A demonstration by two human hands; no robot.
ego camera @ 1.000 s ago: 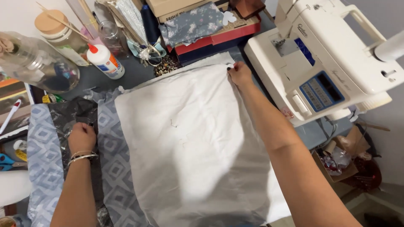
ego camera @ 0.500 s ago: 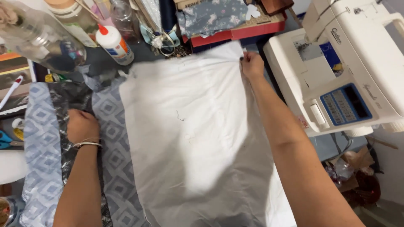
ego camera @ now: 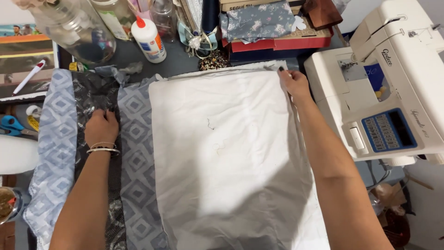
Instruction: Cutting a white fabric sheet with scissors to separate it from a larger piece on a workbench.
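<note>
White fabric panel (ego camera: 226, 153) lies flat mid-table over patterned blue cloth (ego camera: 55, 153), looks light, limp, wrinkle-prone, best taken at corners; right hand (ego camera: 292, 83) pinches its far right corner, left hand (ego camera: 101, 128) presses curled on black mesh strip (ego camera: 95, 97).

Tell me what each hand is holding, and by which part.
The right hand pinches the white fabric at its far right corner. The left hand presses flat on the dark strip, gripping nothing.

Even, bright indoor light is falling from above; the right hand (ego camera: 293, 82) is casting a soft shadow below its fingers along the white fabric (ego camera: 226, 148), which is showing mild glare.
</note>
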